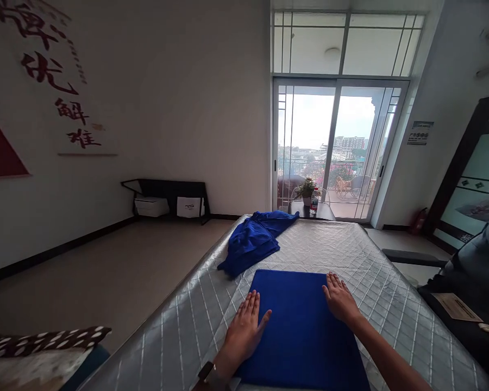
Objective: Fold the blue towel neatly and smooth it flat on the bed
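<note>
A flat blue rectangle of folded cloth lies in front of me, its edges straight and its surface smooth. My left hand rests along its left edge, fingers stretched out and thumb apart on the cloth. On the upper right edge lies my right hand, also flat with fingers extended. Neither hand grips anything. Beyond the folded piece, a crumpled blue garment sits at the far left of the silver quilted table cover.
A small dark table with a potted plant and a water bottle stands past the far edge, before glass sliding doors. To the right is a dark chair holding a brown card. A patterned cushion is at lower left.
</note>
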A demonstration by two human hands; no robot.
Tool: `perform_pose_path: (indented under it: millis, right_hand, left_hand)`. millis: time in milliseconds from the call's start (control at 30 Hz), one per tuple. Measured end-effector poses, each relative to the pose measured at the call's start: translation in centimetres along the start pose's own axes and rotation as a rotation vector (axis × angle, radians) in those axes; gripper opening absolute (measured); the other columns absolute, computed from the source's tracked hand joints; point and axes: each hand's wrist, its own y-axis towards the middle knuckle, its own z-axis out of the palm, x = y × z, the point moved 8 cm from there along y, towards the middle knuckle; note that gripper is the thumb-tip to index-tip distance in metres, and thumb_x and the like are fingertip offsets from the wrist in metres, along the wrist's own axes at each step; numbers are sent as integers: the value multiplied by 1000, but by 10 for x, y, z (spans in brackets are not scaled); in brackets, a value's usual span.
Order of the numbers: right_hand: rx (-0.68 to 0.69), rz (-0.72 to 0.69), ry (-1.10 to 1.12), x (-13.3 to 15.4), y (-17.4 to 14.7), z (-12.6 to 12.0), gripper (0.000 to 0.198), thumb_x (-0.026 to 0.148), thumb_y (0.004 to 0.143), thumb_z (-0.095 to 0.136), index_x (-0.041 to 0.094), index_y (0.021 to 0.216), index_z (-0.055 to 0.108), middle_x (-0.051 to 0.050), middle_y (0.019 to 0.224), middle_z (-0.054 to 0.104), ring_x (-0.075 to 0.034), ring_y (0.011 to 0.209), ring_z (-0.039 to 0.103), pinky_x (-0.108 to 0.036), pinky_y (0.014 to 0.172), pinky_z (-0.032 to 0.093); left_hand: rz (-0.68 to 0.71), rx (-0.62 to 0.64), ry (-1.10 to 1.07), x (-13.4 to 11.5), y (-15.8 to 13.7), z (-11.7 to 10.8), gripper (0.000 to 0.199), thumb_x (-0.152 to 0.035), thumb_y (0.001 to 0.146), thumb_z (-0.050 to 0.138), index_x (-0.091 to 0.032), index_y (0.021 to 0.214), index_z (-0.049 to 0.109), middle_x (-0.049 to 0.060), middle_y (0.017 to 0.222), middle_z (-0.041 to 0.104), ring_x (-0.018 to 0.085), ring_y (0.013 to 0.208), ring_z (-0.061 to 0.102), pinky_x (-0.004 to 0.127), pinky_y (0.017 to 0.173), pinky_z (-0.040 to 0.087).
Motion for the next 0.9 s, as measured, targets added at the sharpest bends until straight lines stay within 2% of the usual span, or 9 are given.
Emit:
perform_pose_path:
  millis: [100,267,367,500,567,667,800,900]
  right_hand:
    - [9,20,23,-6,14,12,65,37,102,18,5,158,23,-11,166,18,-19,155,12,-39,125,11]
    - [-26,2,38,-11,17,27,65,36,102,17,5,158,22,-11,166,19,-19,154,13,-38,125,11]
    - [-28,4,46,-12,16,28,65,37,102,18,5,159,22,-11,166,19,-19,155,12,-38,125,11]
    - [-31,7,79,-12,16,26,64,36,102,17,5,158,22,-12,166,19,-19,155,11,-39,125,11]
    - [-35,4,97,-13,16,26,64,36,102,17,4,158,22,-12,166,19,-19,155,11,-39,125,10]
    - [-43,1,123,-13,16,27,64,36,103,17,5,158,22,-12,166,19,-19,155,10,-39,125,9]
    - [-59,1,132,-13,15,24,63,35,103,18,5,158,24,-13,166,19,-21,155,12,-40,125,10]
    - [-67,-18,106,-12,12,22,61,30,102,21,6,158,25,-13,166,20,-21,155,12,-41,125,12]
  left_hand:
    - [-8,-2,9,4,2,7,81,-63,102,21,-4,157,27,18,164,24,29,152,23,48,124,27]
    - [2,-39,23,8,4,14,79,-63,102,24,-8,157,29,17,163,26,29,151,26,50,122,30]
    - [7,-60,32,9,4,9,78,-65,101,24,-10,157,32,15,162,28,29,150,29,51,122,30]
    - [-66,-44,69,16,4,-4,82,-67,100,25,-6,155,34,17,161,31,29,150,30,48,124,28]
    - [-76,-46,80,12,3,-11,81,-66,101,26,-6,155,33,17,162,31,29,150,30,47,123,29]
    - [54,-34,59,-24,-1,-17,74,-62,102,26,-12,157,30,12,162,32,28,150,31,47,122,33]
    - [348,18,-35,-115,1,-12,63,-58,104,30,-21,154,39,8,158,43,25,146,39,46,121,36]
    - [449,-10,-131,-179,25,-12,58,-54,104,31,-22,150,47,9,153,50,25,143,45,45,120,36]
